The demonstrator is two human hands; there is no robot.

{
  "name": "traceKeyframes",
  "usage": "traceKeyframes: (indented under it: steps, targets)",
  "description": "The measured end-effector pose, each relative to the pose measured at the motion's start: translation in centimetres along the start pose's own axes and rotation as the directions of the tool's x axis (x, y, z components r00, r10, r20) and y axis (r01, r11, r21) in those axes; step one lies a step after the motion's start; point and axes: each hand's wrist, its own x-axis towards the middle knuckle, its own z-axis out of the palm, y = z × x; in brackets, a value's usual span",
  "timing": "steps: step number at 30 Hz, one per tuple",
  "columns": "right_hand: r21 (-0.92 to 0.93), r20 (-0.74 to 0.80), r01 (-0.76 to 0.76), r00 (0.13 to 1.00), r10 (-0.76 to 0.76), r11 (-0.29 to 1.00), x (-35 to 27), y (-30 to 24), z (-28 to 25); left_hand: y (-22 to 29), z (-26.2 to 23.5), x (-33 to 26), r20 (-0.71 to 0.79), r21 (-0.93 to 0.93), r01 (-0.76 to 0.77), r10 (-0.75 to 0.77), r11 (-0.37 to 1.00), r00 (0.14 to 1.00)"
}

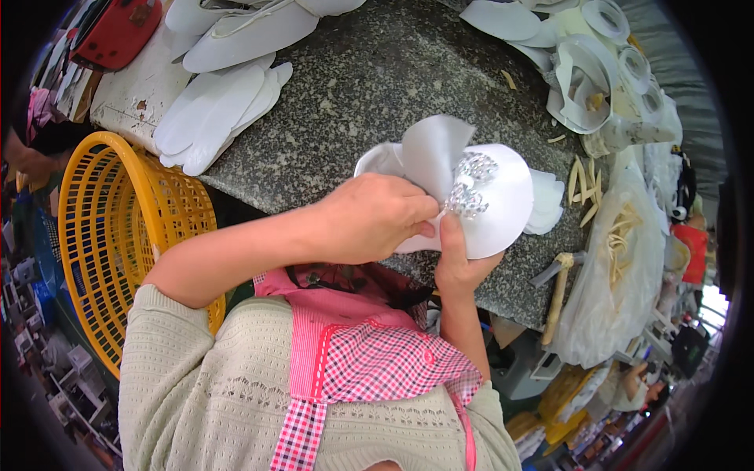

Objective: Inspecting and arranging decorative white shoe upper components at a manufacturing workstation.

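Observation:
Over the granite-patterned worktop (330, 118) I hold a glossy white shoe upper (506, 192), its rounded front to the right. A sparkling rhinestone bow (470, 188) sits on its middle, and a silvery flap (436, 149) stands up beside the bow. My left hand (377, 218) is closed, thumb and fingers pinched at the upper near the bow; whatever lies between the fingertips is hidden. My right hand (465, 271) grips the upper's near edge, thumb on top just below the bow, its other fingers hidden underneath. Several white pieces (546, 202) lie beside the upper.
White sole-shaped pieces (224, 110) lie at the far left, above a yellow plastic basket (149, 228). To the right are a hammer (559, 294), a clear plastic bag (609, 290) with tan strips, and tape rolls (605, 20). A red container (118, 31) stands at the far left corner.

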Motion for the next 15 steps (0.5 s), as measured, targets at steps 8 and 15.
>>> traceKeyframes:
  steps: [8, 15]
  targets:
    - [0.529, 0.256, -0.484, 0.874, 0.413, 0.697, 2.0, 0.0, -3.0, -0.7, -2.1, -0.1, 0.009, 0.234, -0.218, 0.222, 0.948, 0.975]
    - [0.686, 0.235, -0.389, 0.918, 0.318, 0.615, 1.2, 0.3, -2.2, -1.8, -0.9, -1.0, -0.003, -0.04, -0.132, 0.132, 0.99, 0.991]
